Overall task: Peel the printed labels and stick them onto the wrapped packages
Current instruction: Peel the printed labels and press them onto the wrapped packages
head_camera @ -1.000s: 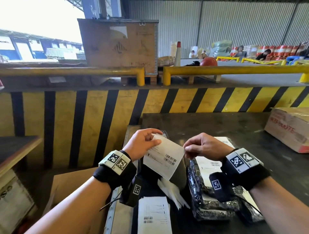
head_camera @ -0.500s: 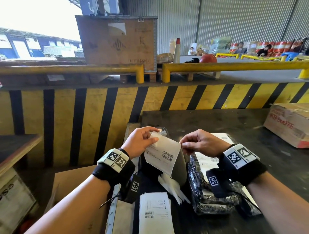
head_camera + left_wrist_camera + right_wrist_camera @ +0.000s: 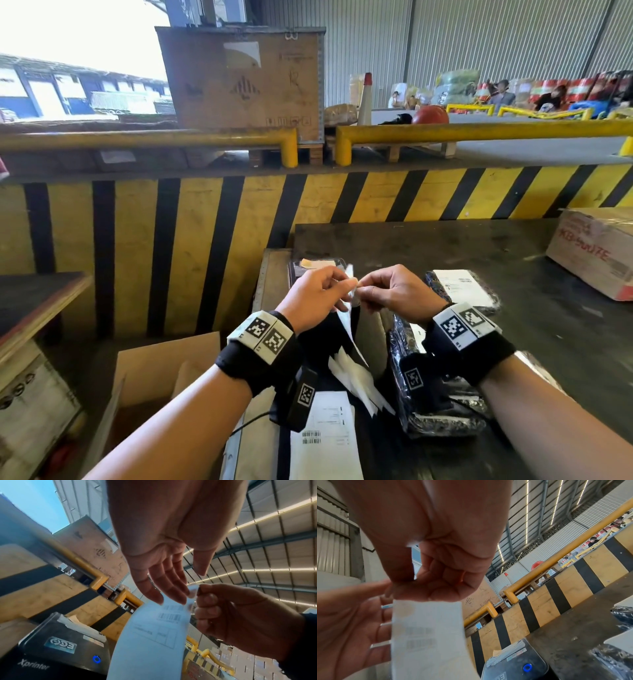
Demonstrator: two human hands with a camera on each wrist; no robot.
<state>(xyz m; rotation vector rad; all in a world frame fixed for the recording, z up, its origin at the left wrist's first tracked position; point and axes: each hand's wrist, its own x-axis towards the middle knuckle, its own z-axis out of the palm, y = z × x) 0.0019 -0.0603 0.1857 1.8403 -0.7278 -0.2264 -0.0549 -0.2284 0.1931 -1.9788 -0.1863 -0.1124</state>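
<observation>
A white printed label (image 3: 154,635) with barcodes hangs between my hands over the black label printer (image 3: 60,649). My right hand (image 3: 394,294) pinches its top corner (image 3: 426,601) with curled fingers. My left hand (image 3: 318,298) meets it there; its fingers (image 3: 164,585) lie straight against the label and the thumb stands apart. In the head view the label (image 3: 346,325) shows almost edge-on. Black wrapped packages (image 3: 442,394) lie on the dark table (image 3: 548,342) under my right wrist, and one further back (image 3: 462,291) bears a white label.
Another printed label (image 3: 325,435) lies flat in front of the printer, with white backing scraps (image 3: 359,380) beside it. A cardboard box (image 3: 596,253) sits at the table's right. An open carton (image 3: 161,373) stands low on the left. A yellow-and-black striped wall (image 3: 205,257) runs behind.
The label has turned from facing the head camera to nearly edge-on. My right hand has moved left and both hands now meet at its top edge.
</observation>
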